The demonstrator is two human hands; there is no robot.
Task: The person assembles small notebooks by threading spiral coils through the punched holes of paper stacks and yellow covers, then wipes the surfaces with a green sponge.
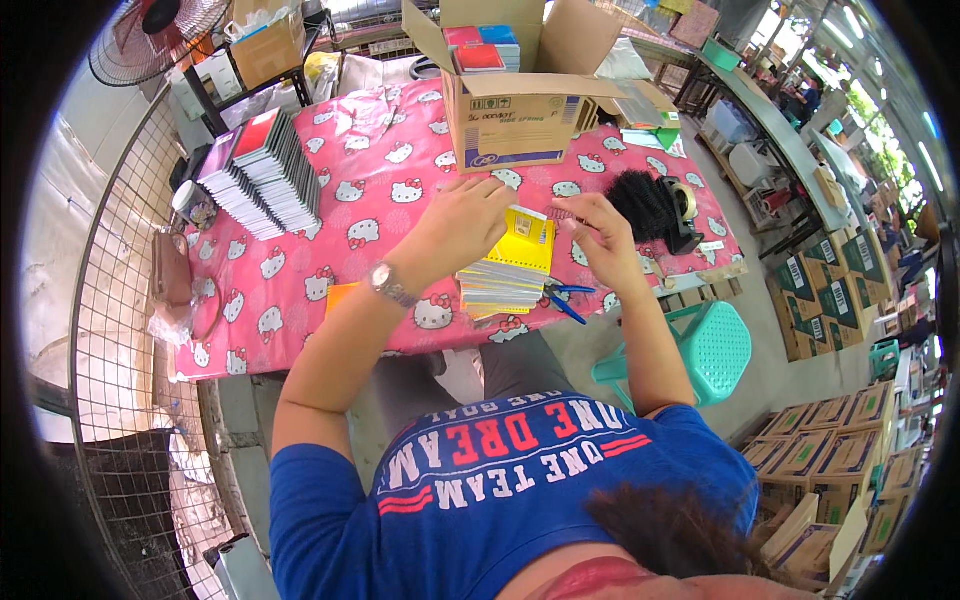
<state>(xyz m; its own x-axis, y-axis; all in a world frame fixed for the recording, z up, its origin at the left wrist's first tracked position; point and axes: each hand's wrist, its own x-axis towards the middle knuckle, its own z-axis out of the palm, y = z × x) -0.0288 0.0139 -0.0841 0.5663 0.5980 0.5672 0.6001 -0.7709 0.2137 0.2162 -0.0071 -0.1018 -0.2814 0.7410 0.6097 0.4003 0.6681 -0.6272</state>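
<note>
A stack of yellow-covered notebooks (pixel 527 248) stands near the front edge of the table, its white page edges facing me. My left hand (pixel 466 218) reaches over the stack's left side, palm down and fingers stretched out; its thumb is hidden. To the right of the stack, my right hand (pixel 606 236) hangs apart from it, fingers loosely bent, with a gap between thumb and forefinger. Nothing shows in that hand. Blue-handled pliers (pixel 568 300) lie against the stack's lower right corner. An orange piece (pixel 341 296) peeks out beneath my left forearm.
Tall notebook piles (pixel 262 180) stand at the left on the pink tablecloth (pixel 365 232). An open carton (pixel 512 128) with red and blue books is at the back. A black bristly thing (pixel 640 206) and a tape dispenser (pixel 684 218) sit right. A green stool (pixel 716 352) stands beside the table.
</note>
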